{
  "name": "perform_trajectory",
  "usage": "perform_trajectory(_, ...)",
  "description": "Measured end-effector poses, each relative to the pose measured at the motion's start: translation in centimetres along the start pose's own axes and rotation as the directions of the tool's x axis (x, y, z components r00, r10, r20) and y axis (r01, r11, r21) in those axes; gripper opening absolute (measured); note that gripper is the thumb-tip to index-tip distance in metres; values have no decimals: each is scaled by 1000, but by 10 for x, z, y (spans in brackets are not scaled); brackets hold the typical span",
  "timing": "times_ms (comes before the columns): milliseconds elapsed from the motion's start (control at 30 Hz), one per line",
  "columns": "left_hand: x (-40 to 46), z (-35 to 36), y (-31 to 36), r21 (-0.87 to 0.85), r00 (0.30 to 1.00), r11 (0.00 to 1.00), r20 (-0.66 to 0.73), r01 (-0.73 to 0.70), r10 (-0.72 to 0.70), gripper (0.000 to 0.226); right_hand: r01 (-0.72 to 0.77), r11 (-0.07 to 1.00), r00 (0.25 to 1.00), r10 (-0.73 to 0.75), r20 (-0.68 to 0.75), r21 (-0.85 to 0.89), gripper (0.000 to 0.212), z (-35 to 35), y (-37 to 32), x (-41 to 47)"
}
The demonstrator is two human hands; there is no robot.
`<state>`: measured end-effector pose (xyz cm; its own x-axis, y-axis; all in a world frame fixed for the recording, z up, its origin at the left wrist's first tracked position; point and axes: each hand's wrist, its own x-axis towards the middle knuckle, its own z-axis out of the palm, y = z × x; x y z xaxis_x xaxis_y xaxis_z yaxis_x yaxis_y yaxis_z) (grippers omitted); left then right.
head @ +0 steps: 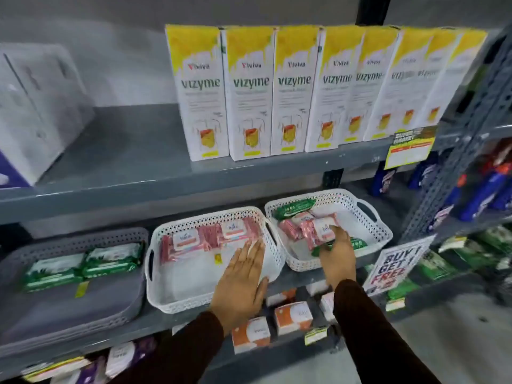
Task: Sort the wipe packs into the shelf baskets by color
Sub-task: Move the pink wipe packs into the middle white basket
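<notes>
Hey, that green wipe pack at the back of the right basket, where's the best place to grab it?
Grip the green pack across its narrow width, reaching down from above. It leans on the right basket's back rim with its top face exposed, and pink packs crowd its front.

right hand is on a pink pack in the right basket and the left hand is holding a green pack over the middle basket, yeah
Not quite. The head view shows the left hand flat and empty over the middle basket, holding nothing. The right hand is indeed on a pink pack in the right basket.
</notes>
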<state>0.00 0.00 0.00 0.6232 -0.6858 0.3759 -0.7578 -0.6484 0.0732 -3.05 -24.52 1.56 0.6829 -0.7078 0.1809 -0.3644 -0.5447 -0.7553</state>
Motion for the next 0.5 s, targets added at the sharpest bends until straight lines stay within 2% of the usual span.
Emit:
perform_trajectory(133, 11, 23, 11, 41, 993, 997, 90, 72, -76, 66, -49, 999, 997, 50, 60, -15, 56, -3, 3, 51)
perform_trajectory(233, 9, 37, 20, 92, 976, 987, 162, 132, -146, 64, -91, 996, 974, 88, 208, 4, 66, 5, 11, 82)
perform_trajectory(333, 0, 38, 23, 125, 956, 970, 186, 208, -229, 62, -140, 989, 950, 149, 276, -52, 78, 13, 23, 107)
perform_trajectory(400, -5, 35, 23, 143, 945, 957, 177, 252, -275, 61, -153, 984, 943, 174, 283, -93, 86, 16, 32, 118)
perform_trajectory(500, -16, 29, 15, 164, 929, 938, 167, 305, -331, 60, -144, 980, 953, 175, 249, -137, 87, 19, 35, 124)
